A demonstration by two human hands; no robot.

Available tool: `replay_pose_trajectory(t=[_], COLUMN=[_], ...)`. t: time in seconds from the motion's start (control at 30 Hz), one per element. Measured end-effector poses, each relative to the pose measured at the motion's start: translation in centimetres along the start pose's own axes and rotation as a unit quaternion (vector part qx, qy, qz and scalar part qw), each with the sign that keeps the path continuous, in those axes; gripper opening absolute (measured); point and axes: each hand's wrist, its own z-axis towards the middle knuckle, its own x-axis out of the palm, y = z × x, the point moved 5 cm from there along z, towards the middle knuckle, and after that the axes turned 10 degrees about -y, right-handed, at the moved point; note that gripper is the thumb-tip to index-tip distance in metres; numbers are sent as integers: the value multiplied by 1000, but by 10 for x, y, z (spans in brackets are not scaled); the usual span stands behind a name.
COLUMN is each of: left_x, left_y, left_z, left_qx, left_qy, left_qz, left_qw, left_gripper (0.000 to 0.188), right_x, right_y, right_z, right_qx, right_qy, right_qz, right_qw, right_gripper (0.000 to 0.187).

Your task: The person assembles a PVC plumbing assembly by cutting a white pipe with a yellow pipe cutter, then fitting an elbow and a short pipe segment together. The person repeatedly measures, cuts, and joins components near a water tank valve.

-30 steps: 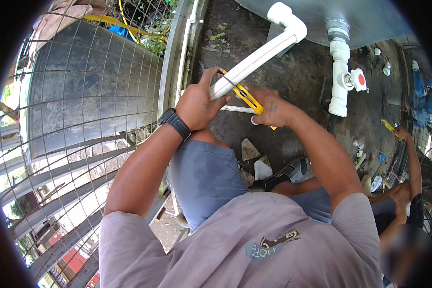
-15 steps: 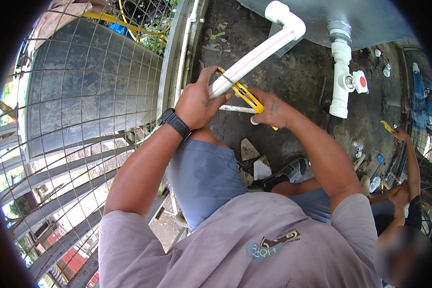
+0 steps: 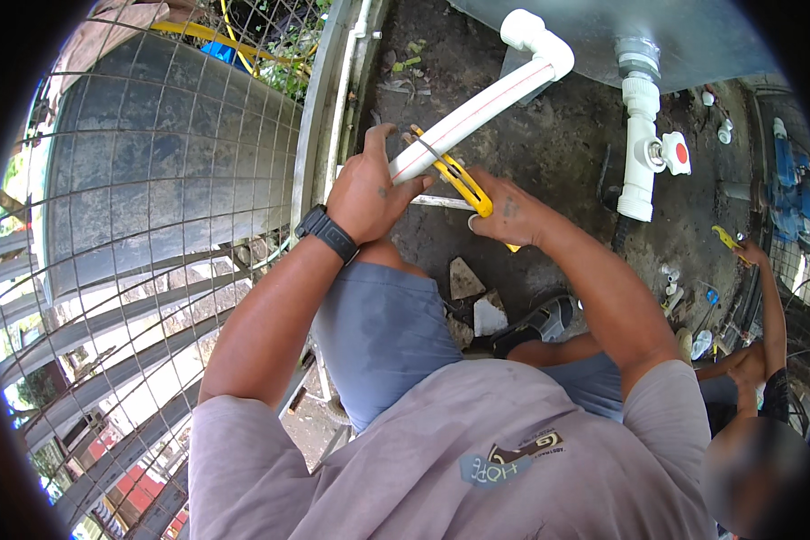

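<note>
A white plastic pipe [image 3: 486, 112] with a thin red line along it slants away from me, ending in a white elbow [image 3: 549, 52] at the far end. My left hand [image 3: 369, 184], wearing a black wristwatch, is closed round its near end, thumb below and index finger raised at the side. In my right hand [image 3: 510, 211] is what looks like a yellow hacksaw [image 3: 463, 184]; its dark thin part crosses over the pipe just beyond my left fingers. My palm hides part of its handle, and I cannot see how deep the blade sits.
A white valve [image 3: 643, 148] with a red-centred knob hangs from the grey tank [image 3: 594, 36]. Wire mesh [image 3: 180, 162] lines the left. Broken stones [image 3: 489, 315] lie on the ground by my foot. A co-worker's hand [image 3: 749, 252] holds a yellow tool at the right.
My left index finger has lifted away from the hacksaw's far end. My right hand and the hacksaw have shifted very slightly; the pipe stays almost in place.
</note>
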Motion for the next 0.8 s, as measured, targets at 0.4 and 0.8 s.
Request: replay_pose_trajectory(t=[0.4, 0.8], left_x=[-19, 185], left_y=[-40, 7], left_z=[-39, -56], left_qx=[170, -209], left_qy=[-41, 447], left_qz=[82, -230], left_qw=[981, 839], left_gripper=[65, 78], right_x=[31, 82], right_y=[-10, -123], right_z=[-7, 8], right_qx=[74, 155], right_qy=[-129, -181], right_qz=[82, 100], right_qw=[986, 966], right_gripper=[64, 53])
